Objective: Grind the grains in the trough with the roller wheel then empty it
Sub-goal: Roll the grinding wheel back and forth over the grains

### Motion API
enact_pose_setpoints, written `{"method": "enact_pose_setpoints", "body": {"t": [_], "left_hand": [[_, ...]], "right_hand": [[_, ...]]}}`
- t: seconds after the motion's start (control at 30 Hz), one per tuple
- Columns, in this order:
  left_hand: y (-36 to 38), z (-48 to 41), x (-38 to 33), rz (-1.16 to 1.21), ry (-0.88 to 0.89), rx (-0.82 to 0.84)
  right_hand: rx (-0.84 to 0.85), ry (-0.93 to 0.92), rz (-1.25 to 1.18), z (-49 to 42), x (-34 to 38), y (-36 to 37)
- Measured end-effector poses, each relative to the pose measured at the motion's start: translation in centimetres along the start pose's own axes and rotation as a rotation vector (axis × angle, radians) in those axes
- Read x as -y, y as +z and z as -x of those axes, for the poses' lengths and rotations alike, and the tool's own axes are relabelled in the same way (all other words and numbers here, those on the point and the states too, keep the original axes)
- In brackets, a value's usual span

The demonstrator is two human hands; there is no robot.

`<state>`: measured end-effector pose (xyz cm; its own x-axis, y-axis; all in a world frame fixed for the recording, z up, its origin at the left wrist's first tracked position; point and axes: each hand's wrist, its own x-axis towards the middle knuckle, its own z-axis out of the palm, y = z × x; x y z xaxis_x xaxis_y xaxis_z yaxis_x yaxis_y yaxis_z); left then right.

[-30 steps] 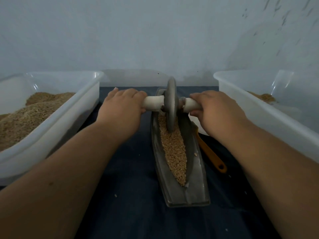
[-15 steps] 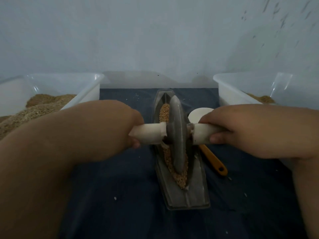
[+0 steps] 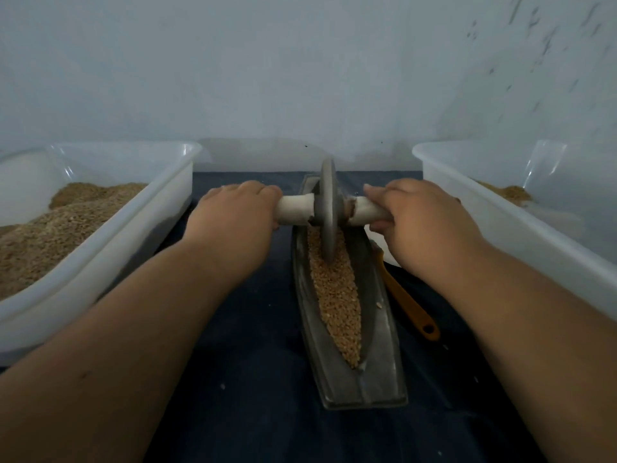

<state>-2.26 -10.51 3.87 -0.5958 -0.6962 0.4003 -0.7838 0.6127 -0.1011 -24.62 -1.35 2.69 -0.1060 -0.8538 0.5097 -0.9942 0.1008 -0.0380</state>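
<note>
**Gripping the roller wheel at the trough's far end**

The roller wheel (image 3: 329, 208) is held upright in the far part of the metal trough (image 3: 380, 372), its lower rim set into the grains (image 3: 335, 295). The white axle handle is clasped on both sides. The left hand (image 3: 233, 218) is curled round the left stub and the right hand (image 3: 420, 222) is curled round the right stub, with the disc between them. Both forearms are stretched forward.

The trough is laid lengthwise on the dark-covered tabletop (image 3: 253, 379), and a long bed of grains is seen along its groove toward the near end.

An orange-handled scoop (image 3: 407, 305) is laid just beside the trough's right edge, its head partly hidden by the right hand. A left tub (image 3: 133, 228) heaped with tan grain is placed to one side. A right tub (image 3: 500, 222) holding a small amount is placed to the other.
</note>
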Motion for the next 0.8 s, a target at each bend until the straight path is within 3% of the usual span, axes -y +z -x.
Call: {"method": "enact_pose_setpoints", "body": {"t": [0.23,0.4,0.57,0.8], "left_hand": [[-4.0,1.9,0.8,-0.097,0.164,0.344],[-5.4,2.8,1.1,-0.08,0.207,0.437],[-4.3,1.9,1.2,-0.038,0.162,0.41],[0.2,-0.1,-0.1,0.015,0.009,-0.007]], "right_hand": [[0.408,-0.139,-0.056,1.6,0.4,-6.0],[0.607,-0.144,-0.06,2.1,0.4,-8.1],[0.471,-0.136,-0.115,1.5,0.5,-6.4],[0.048,0.003,-0.049,-0.2,-0.6,0.2]]}}
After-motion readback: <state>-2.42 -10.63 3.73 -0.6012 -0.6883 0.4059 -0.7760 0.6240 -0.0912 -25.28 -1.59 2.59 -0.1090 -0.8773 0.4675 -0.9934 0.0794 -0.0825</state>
